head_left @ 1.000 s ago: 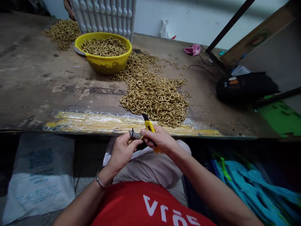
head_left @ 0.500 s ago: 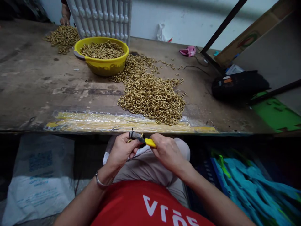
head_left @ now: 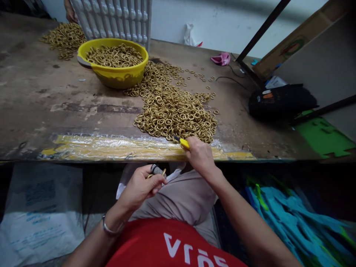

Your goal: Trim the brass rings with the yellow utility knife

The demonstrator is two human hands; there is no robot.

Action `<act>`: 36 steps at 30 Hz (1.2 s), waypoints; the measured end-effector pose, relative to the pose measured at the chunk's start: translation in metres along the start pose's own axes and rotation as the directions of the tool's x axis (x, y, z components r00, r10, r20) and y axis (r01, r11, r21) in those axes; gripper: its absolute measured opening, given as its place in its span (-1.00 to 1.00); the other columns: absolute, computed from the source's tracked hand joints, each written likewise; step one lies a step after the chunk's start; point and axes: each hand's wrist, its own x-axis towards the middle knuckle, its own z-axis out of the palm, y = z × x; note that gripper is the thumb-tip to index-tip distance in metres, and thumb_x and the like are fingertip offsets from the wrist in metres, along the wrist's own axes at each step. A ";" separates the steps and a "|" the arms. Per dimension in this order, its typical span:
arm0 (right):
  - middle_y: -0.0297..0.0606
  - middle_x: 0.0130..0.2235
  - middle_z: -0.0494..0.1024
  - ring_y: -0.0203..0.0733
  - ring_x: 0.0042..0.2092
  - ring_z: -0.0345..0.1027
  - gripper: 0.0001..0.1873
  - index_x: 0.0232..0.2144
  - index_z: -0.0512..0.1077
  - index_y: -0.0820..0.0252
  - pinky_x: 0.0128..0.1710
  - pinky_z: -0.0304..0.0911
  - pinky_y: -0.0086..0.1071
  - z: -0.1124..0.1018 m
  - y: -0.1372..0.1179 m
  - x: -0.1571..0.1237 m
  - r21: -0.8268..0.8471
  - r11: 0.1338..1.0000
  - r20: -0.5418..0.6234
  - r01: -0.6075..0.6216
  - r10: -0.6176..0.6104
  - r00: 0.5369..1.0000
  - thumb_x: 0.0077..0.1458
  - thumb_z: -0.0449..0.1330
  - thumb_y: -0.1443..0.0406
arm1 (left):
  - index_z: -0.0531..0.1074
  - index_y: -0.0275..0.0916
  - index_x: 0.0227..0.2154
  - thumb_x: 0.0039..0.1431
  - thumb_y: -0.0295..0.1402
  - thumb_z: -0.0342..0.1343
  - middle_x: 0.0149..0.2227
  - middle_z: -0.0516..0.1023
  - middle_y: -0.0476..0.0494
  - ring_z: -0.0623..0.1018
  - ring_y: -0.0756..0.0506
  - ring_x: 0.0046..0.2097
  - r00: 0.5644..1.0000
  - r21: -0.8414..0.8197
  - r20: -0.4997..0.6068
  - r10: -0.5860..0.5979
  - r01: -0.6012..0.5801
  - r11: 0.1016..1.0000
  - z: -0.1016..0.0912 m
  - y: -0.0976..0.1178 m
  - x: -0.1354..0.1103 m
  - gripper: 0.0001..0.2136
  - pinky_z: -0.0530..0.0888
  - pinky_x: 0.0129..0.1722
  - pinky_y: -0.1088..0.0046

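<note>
Gold-coloured rings (head_left: 178, 111) lie in a heap near the table's front edge. My right hand (head_left: 200, 154) is closed around a yellow-handled cutter knife (head_left: 184, 144), its dark tip at the front of the heap. Below the table edge, over my lap, my left hand (head_left: 143, 184) pinches a gold ring (head_left: 164, 172). A grey wrap with a dark band (head_left: 157, 170) covers a finger of that hand. Part of a second ring seems to show beside the wrap. A yellow basin (head_left: 118, 76) full of such rings stands behind the heap.
A co-worker's hand (head_left: 71, 14) is by another ring pile (head_left: 66, 37) at the back left, beside a grey ribbed panel (head_left: 114, 20). Taped yellow strips (head_left: 91, 148) line the front edge. A black bag (head_left: 280, 102) and pink cloth (head_left: 221, 58) lie right.
My right hand has moved the knife up and away from my left hand to the front of the ring heap. My left hand has dropped slightly, still pinching a ring.
</note>
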 end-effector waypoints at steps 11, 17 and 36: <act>-0.17 -0.24 0.47 -0.19 -0.29 0.33 -0.85 -0.32 0.45 0.22 -0.32 0.09 -0.38 0.006 -0.003 0.026 0.219 0.974 -0.039 0.056 -0.048 0.998 0.14 0.08 0.41 | 0.39 -0.30 -0.37 0.12 -0.22 0.21 -0.41 0.54 -0.13 0.29 0.14 -0.64 0.998 -0.291 0.004 0.063 -0.059 0.955 -0.015 -0.002 0.023 -0.77 0.07 -0.75 0.67; -0.46 -0.59 0.24 -0.36 -0.56 0.09 -0.77 -0.40 0.42 0.20 -0.54 0.03 -0.44 -0.007 -0.008 0.012 0.965 0.201 0.174 -0.171 0.000 0.985 0.08 0.22 0.14 | 0.42 -0.33 -0.45 0.04 -0.22 0.30 -0.49 0.47 -0.05 0.29 0.15 -0.63 0.999 -0.353 -0.044 0.021 -0.035 0.935 -0.008 0.005 0.036 -0.74 0.05 -0.75 0.71; -0.30 -0.42 0.42 -0.27 -0.39 0.25 -0.84 -0.38 0.43 0.20 -0.36 0.13 -0.40 -0.014 -0.029 -0.039 0.862 0.493 -0.024 0.121 -0.198 0.980 0.20 0.11 0.29 | 0.48 -0.36 -0.50 -0.08 -0.22 0.37 -0.61 0.37 0.00 0.24 0.14 -0.64 0.996 -0.197 -0.022 0.087 -0.090 0.976 0.007 0.007 0.019 -0.71 0.14 -0.73 0.67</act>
